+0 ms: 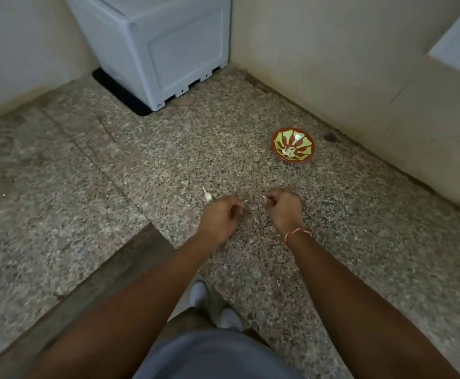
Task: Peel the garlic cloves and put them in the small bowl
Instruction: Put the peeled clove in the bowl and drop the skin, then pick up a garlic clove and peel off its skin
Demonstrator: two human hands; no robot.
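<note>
Your two hands sit side by side at the centre of the frame, low over the speckled granite counter, with a narrow strip of bare stone between them. Your left hand has its fingers curled inward toward the palm; motion blur smears the fingertips, so you cannot tell whether it grips anything. Just beyond its knuckles, up and to the left, an unpeeled garlic clove lies on the counter, its pointed tail aimed at the top of the frame, very close to the hand though contact is unclear. Your right hand is also curled, and a small pale piece pokes out from its fingers on the side facing the left hand; it looks like garlic pinched between thumb and finger, but it is too small to be sure. A red-and-white thread circles your right wrist. The small bowl, red-rimmed with a green and red pattern, stands to the upper right of the hands, well apart from them and near the wall, and holds a few pale cloves at its bottom. A white appliance fills the corner at the top of the frame.
</note>
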